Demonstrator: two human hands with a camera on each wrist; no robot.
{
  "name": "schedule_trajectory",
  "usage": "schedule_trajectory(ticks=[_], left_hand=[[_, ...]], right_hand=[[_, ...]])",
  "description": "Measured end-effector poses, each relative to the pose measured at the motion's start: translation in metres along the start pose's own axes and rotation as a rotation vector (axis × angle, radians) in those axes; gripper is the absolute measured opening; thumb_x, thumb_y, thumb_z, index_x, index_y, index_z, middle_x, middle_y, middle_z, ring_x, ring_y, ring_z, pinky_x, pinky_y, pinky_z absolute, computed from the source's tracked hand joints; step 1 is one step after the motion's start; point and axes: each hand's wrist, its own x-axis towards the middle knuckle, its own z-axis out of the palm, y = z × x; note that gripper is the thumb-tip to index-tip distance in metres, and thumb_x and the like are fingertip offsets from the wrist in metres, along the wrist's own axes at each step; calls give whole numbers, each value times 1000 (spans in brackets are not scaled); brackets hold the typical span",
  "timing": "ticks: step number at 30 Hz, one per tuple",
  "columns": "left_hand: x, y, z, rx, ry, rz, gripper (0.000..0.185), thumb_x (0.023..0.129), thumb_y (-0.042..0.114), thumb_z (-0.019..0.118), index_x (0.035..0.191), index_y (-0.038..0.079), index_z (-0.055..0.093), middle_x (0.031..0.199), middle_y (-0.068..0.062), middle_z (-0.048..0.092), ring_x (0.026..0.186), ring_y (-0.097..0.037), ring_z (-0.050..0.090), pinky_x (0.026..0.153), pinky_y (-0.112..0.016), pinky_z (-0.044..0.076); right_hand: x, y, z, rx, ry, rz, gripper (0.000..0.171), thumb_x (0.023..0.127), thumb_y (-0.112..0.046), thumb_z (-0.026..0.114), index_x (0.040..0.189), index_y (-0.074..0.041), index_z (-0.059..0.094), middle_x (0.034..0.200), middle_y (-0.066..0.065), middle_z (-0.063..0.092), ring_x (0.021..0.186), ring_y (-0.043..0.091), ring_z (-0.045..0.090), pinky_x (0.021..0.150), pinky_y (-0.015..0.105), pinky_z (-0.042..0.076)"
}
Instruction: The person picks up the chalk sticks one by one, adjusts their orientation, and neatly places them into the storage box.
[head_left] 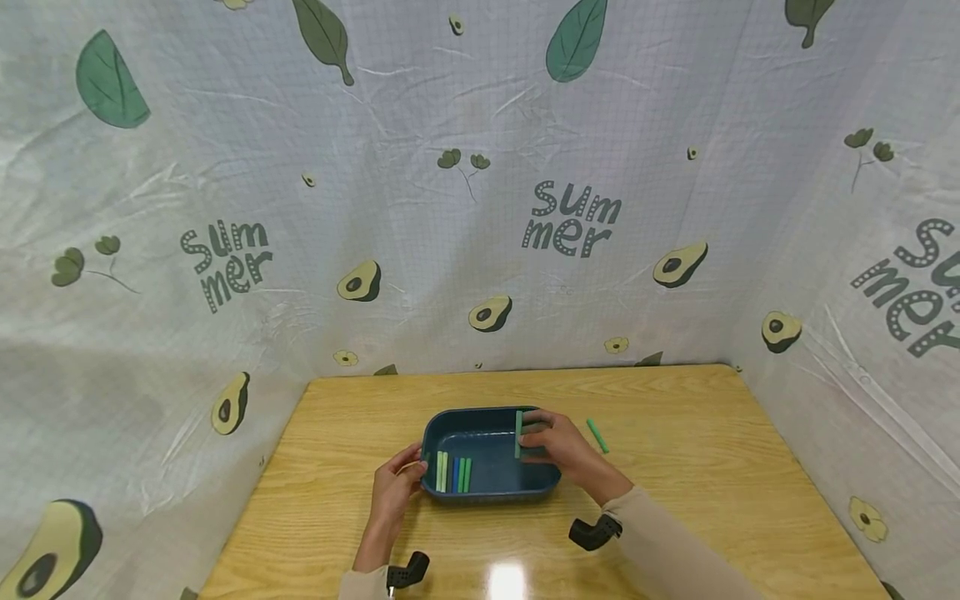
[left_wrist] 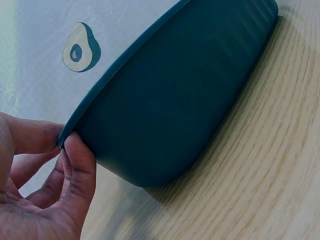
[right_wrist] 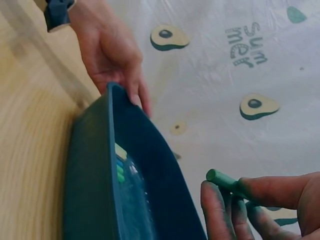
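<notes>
My left hand [head_left: 395,489] pinches the left end rim of a dark blue plastic tray [head_left: 491,499], thumb and fingers on either side of the lip in the left wrist view. Over the tray's right part, my right hand [head_left: 564,454] holds a green chalk stick [head_left: 518,435] between thumb and fingers. Its fingertips [right_wrist: 214,212] are stained green in the right wrist view. Inside, at the tray's left, two pale yellow chalk sticks [head_left: 442,472], a blue chalk stick [head_left: 455,475] and two green chalk sticks [head_left: 465,475] lie side by side.
Another green chalk stick [head_left: 597,436] lies on the wooden table [head_left: 675,517], right of the tray. A white sheet [head_left: 420,208] printed with avocados and leaves hangs behind the table and along both sides.
</notes>
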Motion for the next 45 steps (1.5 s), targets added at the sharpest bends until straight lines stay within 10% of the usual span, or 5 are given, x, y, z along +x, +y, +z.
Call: schedule_trajectory(ticks=[45], left_hand=[[-1, 2, -1, -2, -15, 10, 45, 91, 3, 62, 136, -2, 55, 123, -22, 55, 84, -8, 59, 65, -24, 51]], right_hand=[[34, 33, 44, -156, -130, 139, 43, 83, 7, 66, 124, 6, 52, 90, 18, 63, 73, 23, 68, 69, 40, 59]])
